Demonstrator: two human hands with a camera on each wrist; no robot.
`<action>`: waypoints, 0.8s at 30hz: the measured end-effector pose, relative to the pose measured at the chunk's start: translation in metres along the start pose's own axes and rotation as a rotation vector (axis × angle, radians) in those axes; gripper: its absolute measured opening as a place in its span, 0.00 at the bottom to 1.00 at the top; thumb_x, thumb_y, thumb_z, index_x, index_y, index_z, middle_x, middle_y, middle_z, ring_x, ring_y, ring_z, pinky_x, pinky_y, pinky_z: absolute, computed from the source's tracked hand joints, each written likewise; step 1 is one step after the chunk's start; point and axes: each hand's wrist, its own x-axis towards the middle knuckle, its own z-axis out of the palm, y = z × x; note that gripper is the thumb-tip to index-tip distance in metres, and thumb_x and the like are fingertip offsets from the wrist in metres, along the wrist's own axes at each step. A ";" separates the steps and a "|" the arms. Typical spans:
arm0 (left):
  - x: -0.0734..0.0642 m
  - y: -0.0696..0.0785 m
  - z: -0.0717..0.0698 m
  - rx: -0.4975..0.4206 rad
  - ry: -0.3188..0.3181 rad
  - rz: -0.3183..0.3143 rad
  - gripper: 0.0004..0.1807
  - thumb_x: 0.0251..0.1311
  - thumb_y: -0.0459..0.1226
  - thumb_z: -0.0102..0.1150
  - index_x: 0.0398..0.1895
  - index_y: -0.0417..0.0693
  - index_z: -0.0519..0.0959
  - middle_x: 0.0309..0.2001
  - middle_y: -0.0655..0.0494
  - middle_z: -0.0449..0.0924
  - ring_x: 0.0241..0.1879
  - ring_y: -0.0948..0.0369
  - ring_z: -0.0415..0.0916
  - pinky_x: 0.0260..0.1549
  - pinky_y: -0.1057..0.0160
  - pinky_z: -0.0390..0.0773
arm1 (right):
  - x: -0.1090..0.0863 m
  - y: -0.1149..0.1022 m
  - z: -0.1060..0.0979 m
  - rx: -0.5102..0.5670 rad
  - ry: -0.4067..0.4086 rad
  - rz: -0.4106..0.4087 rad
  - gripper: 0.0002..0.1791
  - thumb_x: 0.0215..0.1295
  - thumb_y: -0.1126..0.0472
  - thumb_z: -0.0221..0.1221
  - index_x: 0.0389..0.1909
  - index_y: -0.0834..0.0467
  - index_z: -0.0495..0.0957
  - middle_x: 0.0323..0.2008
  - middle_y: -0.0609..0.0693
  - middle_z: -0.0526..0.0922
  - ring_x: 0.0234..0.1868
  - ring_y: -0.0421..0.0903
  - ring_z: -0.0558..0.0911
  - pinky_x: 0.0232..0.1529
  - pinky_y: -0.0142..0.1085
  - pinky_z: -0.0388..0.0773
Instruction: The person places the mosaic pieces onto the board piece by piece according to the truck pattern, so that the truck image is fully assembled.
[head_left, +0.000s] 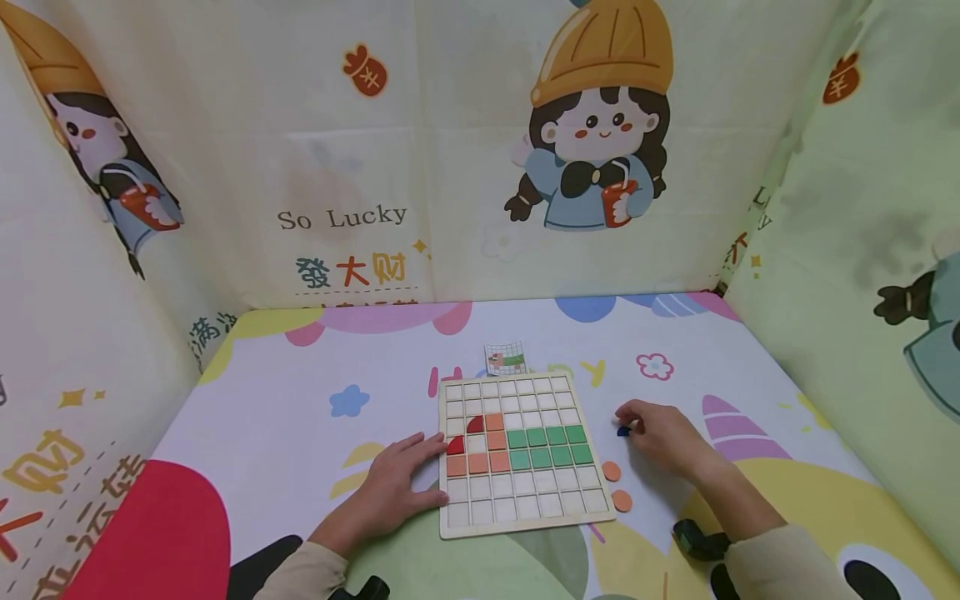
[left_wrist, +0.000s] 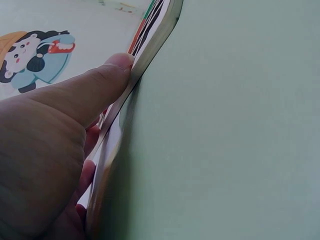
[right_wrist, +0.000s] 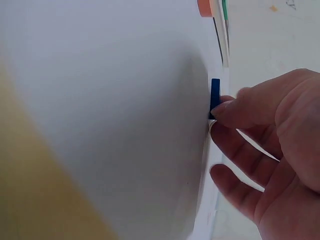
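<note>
A wooden grid board (head_left: 529, 523) lies on the table with green, salmon and red tiles in several of its squares. Along its left edge rests my left hand (head_left: 390, 492), fingers extended and fingertips at the frame. The left wrist view shows the thumb (left_wrist: 107, 80) against the board's side. Right of the board, my right hand (head_left: 667, 437) pinches a small dark blue tile (right_wrist: 215, 97) between thumb and fingers, close over the tabletop. Two of its other fingers (right_wrist: 235, 187) are bent and hold nothing.
Two round orange pieces (head_left: 622, 501) lie just off the board's right edge. Behind the board is a small picture card (head_left: 506, 358) with a gridded pattern. Printed cloth walls (head_left: 465, 167) enclose the table at the back and sides.
</note>
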 end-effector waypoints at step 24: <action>0.000 -0.001 0.000 -0.010 -0.003 -0.004 0.39 0.55 0.51 0.73 0.69 0.49 0.73 0.71 0.56 0.68 0.72 0.44 0.57 0.64 0.33 0.54 | 0.012 -0.008 0.006 -0.023 0.020 0.002 0.15 0.61 0.69 0.63 0.50 0.67 0.79 0.40 0.54 0.84 0.36 0.49 0.78 0.46 0.49 0.81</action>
